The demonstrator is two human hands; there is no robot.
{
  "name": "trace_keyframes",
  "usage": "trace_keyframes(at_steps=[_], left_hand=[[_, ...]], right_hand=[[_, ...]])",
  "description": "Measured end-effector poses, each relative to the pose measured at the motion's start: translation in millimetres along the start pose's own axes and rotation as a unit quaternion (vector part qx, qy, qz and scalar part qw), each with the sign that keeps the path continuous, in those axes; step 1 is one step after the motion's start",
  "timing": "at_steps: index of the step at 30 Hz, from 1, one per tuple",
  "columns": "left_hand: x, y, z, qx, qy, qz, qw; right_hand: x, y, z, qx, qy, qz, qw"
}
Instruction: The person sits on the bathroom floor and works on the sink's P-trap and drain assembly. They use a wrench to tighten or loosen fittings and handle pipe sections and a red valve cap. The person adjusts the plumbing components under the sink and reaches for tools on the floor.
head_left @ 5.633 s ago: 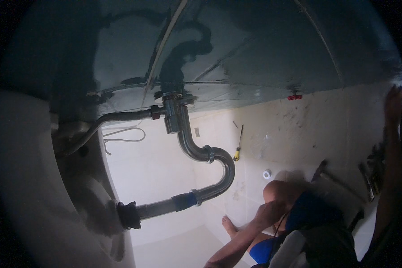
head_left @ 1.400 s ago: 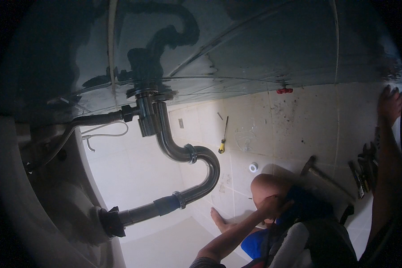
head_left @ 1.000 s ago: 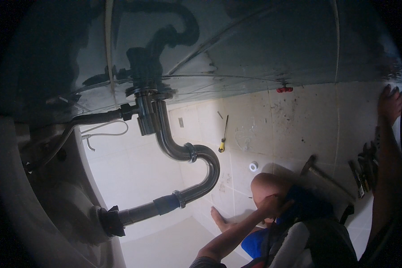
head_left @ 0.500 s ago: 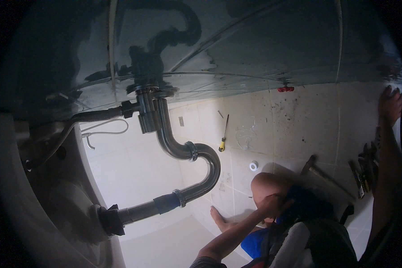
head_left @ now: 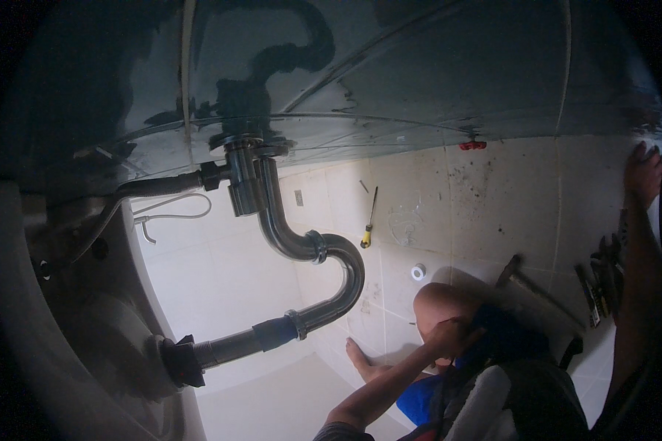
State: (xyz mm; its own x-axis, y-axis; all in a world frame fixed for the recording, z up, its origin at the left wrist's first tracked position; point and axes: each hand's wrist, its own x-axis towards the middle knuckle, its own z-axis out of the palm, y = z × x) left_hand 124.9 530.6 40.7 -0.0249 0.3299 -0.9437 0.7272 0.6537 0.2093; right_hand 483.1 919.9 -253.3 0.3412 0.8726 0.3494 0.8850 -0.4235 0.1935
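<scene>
My left hand (head_left: 449, 338) lies on my bent leg beside the blue shorts (head_left: 507, 334), fingers stretched out and holding nothing that I can see. At the far right my right hand (head_left: 643, 175) rests against the tiled surface, its fingers apart with no tool in them. In front of me, a chrome P-trap pipe (head_left: 349, 275) runs from the dark green tiled wall (head_left: 434, 81) to the drain under a white basin (head_left: 88, 331). A blue wrap (head_left: 275, 334) covers part of its lower length. A black nut (head_left: 182, 361) sits at the basin end.
On the pale floor tiles lie a yellow-handled screwdriver (head_left: 368, 234), a white ring (head_left: 418, 272) and a hammer (head_left: 541, 290). Several dark hand tools (head_left: 603, 275) are piled beside my right forearm. A red valve handle (head_left: 473, 145) sticks out low on the wall. A grey flexible hose (head_left: 158, 185) joins the valve.
</scene>
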Motion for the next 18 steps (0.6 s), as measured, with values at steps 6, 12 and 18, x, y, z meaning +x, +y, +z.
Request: trace_keyframes(at_steps=[6, 12, 18], left_hand=[[11.9, -3.4, 10.1, 0.018, -0.038, -0.074, 0.996], [16.6, -4.1, 7.8, 0.036, -0.079, -0.08, 0.993], [24.3, -26.3, 28.7, 0.032, -0.034, -0.045, 0.998]], right_hand=[[-1.3, -1.9, -7.0, -0.005, -0.035, -0.001, 0.999], [1.5, 5.4, 5.4, 0.018, 0.024, -0.012, 0.999], [-0.9, 1.2, -2.5, 0.039, 0.047, -0.012, 0.998]])
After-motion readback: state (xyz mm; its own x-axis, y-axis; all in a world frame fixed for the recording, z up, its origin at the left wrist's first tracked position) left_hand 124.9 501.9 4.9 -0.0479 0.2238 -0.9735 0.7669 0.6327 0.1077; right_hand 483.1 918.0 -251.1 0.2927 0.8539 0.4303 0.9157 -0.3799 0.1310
